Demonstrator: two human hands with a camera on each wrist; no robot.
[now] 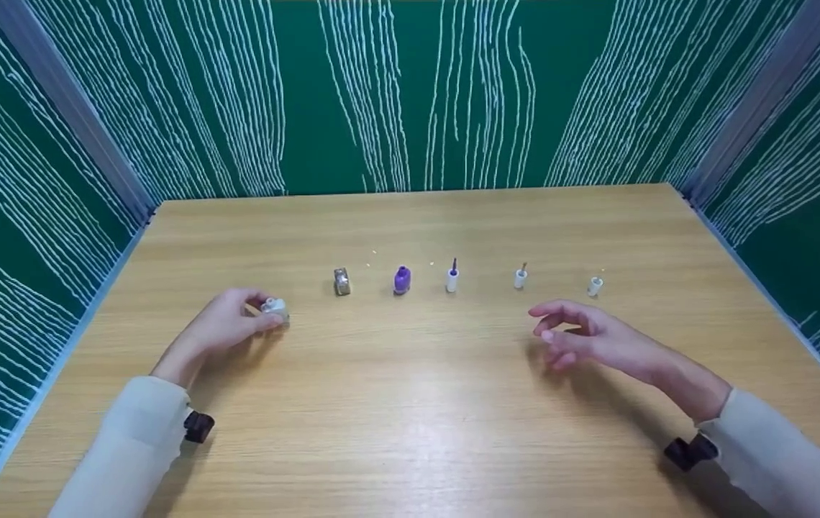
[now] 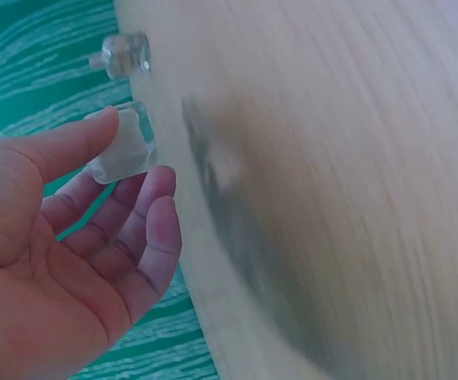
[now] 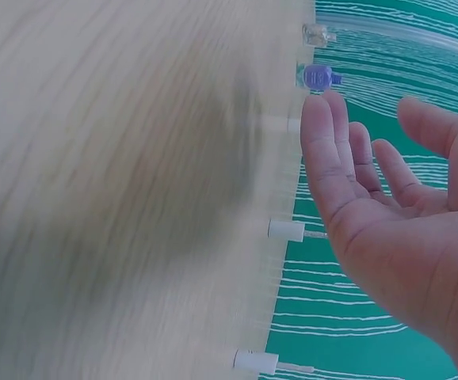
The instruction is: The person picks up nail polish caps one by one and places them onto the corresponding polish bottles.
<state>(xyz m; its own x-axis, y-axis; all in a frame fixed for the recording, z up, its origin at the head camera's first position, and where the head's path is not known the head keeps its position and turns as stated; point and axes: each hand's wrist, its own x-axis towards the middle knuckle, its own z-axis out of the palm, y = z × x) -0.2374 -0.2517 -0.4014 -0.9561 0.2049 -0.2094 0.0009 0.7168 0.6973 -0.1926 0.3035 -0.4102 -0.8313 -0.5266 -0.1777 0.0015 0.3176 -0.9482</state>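
My left hand (image 1: 226, 322) pinches a small open nail polish bottle (image 2: 124, 156) of whitish polish between thumb and fingers, right at the table's left part. To its right stands a silvery glitter nail polish bottle (image 1: 342, 283), then a purple nail polish bottle (image 1: 401, 281), both without caps. Three white nail polish caps stand in line further right with their brushes pointing up: one with a purple brush (image 1: 452, 280), a middle cap (image 1: 520, 278) and a right cap (image 1: 595, 287). My right hand (image 1: 579, 334) hovers over the table in front of the caps, fingers loosely bent, holding nothing.
The wooden table (image 1: 410, 403) carries a few tiny pale specks near the bottles. Green walls (image 1: 575, 43) with white wavy lines rise behind the table and along both sides. A dark device (image 1: 198, 426) sits at the left cuff, another device (image 1: 690, 452) at the right.
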